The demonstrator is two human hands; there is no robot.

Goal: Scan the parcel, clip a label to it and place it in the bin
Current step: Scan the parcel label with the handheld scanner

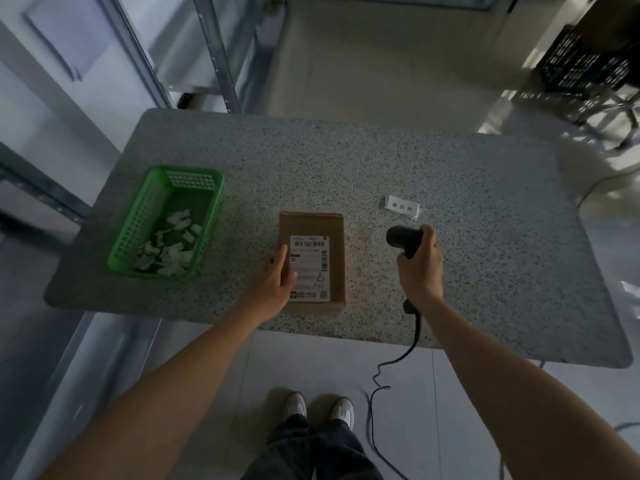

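Note:
A brown cardboard parcel [334, 237] with a white barcode sheet on top lies flat near the table's front edge. My left hand [275, 278] rests flat on its left side, fingers apart over the sheet. To the right of the parcel, my right hand [420, 263] grips a black handheld scanner [401, 237]; its head points left toward the parcel and its cable hangs off the table. A small white label [402, 207] with printed characters lies on the table just beyond the scanner.
A green plastic basket [138, 220] holding several white clips stands at the table's left. The speckled grey table [381, 161] has rounded corners. A black crate [585, 67] sits on the floor at far right; metal shelving stands at far left.

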